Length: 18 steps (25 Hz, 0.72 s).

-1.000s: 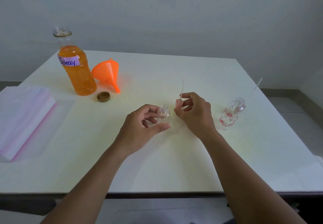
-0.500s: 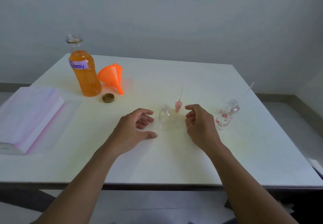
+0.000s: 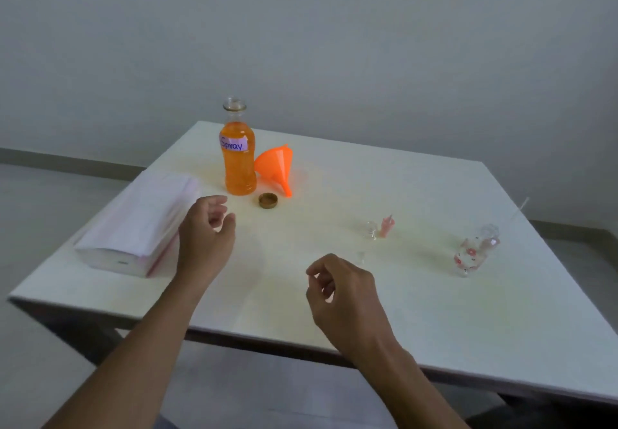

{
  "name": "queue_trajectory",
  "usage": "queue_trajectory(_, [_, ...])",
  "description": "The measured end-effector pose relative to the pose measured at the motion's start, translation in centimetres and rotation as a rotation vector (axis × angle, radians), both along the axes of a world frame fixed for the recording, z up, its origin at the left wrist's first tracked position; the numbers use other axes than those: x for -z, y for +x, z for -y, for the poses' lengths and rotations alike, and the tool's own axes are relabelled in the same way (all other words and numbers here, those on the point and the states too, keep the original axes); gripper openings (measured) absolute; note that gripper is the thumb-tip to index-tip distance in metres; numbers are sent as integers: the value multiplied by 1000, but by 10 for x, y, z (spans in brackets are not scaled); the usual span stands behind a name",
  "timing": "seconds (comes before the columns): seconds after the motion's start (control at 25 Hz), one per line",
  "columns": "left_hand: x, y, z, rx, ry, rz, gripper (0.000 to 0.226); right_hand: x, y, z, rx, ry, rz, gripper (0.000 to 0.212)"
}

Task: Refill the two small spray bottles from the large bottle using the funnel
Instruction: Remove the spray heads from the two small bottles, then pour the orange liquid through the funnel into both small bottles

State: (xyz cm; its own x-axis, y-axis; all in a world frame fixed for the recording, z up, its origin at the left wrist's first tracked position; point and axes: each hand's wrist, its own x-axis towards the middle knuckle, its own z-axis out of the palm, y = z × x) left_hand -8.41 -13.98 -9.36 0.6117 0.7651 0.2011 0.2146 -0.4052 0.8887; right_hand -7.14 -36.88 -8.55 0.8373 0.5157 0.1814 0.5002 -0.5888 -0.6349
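Note:
The large bottle [image 3: 238,157] of orange liquid, labelled "Spray", stands uncapped at the table's far left. An orange funnel [image 3: 277,167] lies on its side to its right, and a brown cap [image 3: 268,200] lies in front. A small clear spray bottle [image 3: 371,230] stands open mid-table with its pink sprayer top [image 3: 386,226] beside it. A second small bottle with a flower pattern [image 3: 474,253] leans at the right, its tube sticking up. My left hand [image 3: 205,234] hovers near the brown cap, fingers loosely curled, empty. My right hand [image 3: 341,289] hangs in front of the clear bottle, empty.
A stack of white and pink paper [image 3: 140,224] lies on the left of the white table [image 3: 418,311]. The table's near edge runs close under my forearms. A grey wall stands behind.
Both hands have let go of the clear bottle and its sprayer top and pulled back. My left hand has swung left toward the large bottle; the view has shifted to the right.

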Motion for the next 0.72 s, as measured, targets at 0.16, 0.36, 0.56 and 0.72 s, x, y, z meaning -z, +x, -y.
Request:
queue_trajectory(0.16, [7,42,-27,-7,19,20,58,1,46,-80,2,-39,42,34])
queue_trajectory(0.36, [27,86,-58,12,12,-15,75,10,100,-144,9,-243,90,38])
queue_trajectory(0.56, [32,112,-72,37,-13,-6,88,22,127,-177,79,-270,183,28])
queue_trajectory(0.72, [27,122,-75,61,-33,90,79,25,130,-177,64,-201,160,32])
